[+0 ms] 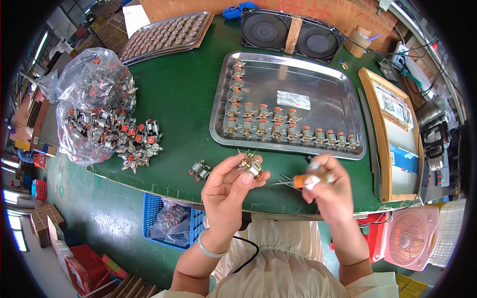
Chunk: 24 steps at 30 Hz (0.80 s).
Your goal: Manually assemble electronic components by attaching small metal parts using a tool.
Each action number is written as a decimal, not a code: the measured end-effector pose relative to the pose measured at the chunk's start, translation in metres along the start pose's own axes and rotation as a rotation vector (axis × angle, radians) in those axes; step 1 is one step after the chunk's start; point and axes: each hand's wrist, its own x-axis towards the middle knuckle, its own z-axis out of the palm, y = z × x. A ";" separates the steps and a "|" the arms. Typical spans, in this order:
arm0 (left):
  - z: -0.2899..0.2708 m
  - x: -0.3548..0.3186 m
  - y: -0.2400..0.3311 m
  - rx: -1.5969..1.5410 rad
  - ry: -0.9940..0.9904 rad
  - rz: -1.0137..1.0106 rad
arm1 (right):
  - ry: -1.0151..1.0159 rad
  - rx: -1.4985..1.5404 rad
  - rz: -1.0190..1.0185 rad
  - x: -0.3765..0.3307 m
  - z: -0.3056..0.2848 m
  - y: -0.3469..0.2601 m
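My left hand [226,186] is raised over the near edge of the green table. Its thumb and fingers pinch a small metal electrical component [250,168] with a brassy face and thin terminals. To the right, my right hand [328,186] is closed round an orange-handled tool [300,182], partly blurred, whose thin metal prongs point left toward the component. The two do not touch. Another silvery component [200,170] lies on the table just left of my left hand. Behind both hands is a shallow metal tray [323,89] with similar red-topped components standing in rows along its left and near sides.
A clear plastic bag [74,84] spills a heap of components [139,141] at left. A full tray [166,37] stands at the back left. Two black round fans [293,35] sit behind the tray, a wooden frame [392,134] at right. Below are a blue crate [154,218] and pink fan [410,236].
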 end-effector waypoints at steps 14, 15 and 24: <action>-0.015 0.008 -0.008 0.763 -0.335 0.113 | -0.246 -0.539 -0.638 0.027 0.018 -0.014; -0.015 0.008 -0.008 0.755 -0.338 0.110 | -0.249 -0.537 -0.636 0.028 0.018 -0.014; -0.013 0.009 -0.003 0.759 -0.339 0.020 | -0.341 -0.563 -0.480 0.036 0.017 -0.020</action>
